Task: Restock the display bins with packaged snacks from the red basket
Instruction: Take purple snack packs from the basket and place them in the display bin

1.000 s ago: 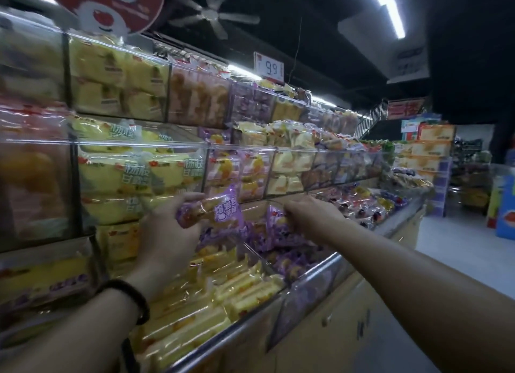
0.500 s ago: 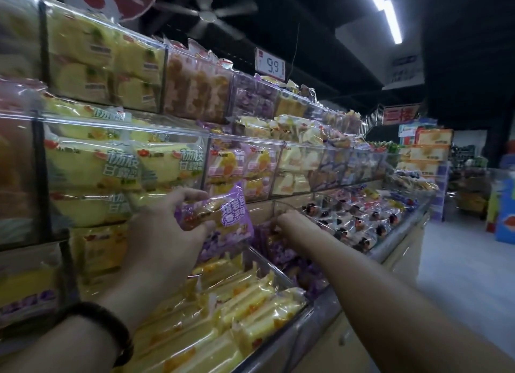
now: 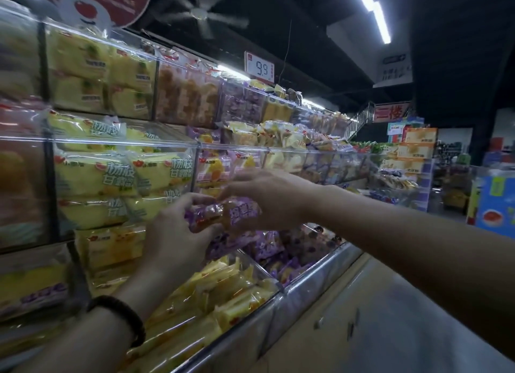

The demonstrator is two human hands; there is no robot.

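Note:
A purple snack packet (image 3: 223, 214) with white lettering is held between both hands in front of the clear display bins. My left hand (image 3: 178, 233), with a dark bead bracelet at its wrist, grips the packet's left end. My right hand (image 3: 267, 197) closes on its right end from above. Directly below lies the bin of purple packets (image 3: 267, 247), with its metal front rail (image 3: 320, 272). The red basket is not in view.
Clear bins of yellow cake packets (image 3: 119, 174) fill the shelves at left and centre. A lower bin of yellow packets (image 3: 223, 294) sits at the front. A 9.9 price sign (image 3: 260, 67) stands on top. The aisle floor (image 3: 390, 317) runs along the right.
My right hand has come up out of the purple bin and taken the right end of the packet held by my left hand. The view has shifted slightly right.

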